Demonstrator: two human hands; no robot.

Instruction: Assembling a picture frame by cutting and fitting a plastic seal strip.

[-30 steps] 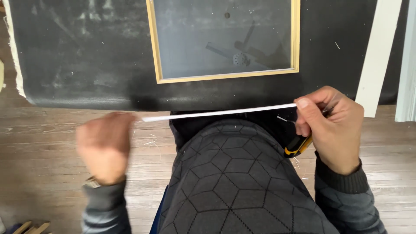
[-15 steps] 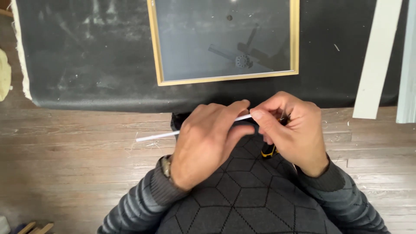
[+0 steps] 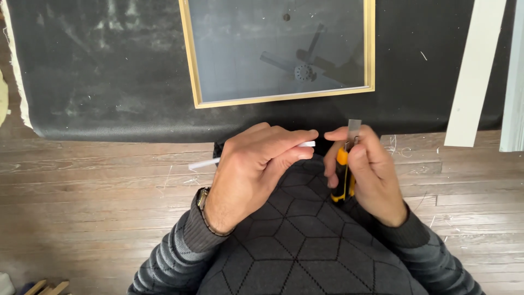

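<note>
Hands meet over the lap: a thin white strip in the left, a yellow utility knife in the right.

A black mat (image 3: pixel 98 82) fills the upper frame over the wooden floor (image 3: pixel 82 218), with a gold-framed pane (image 3: pixel 188 54) lying on it at upper centre and a white board (image 3: pixel 475 71) leaning along the upper right. Below centre, the left hand (image 3: pixel 248 169) is closed around the thin white strip (image 3: pixel 204 163), whose ends show left of the knuckles and at the fingertips. A second ago that strip was stretched long between two hands held well apart; now the hands are close together and only a short length shows. The right hand (image 3: pixel 365 175) grips the yellow utility knife (image 3: pixel 344 169) upright, blade extended, just beside the strip's right end but not touching it.
</note>
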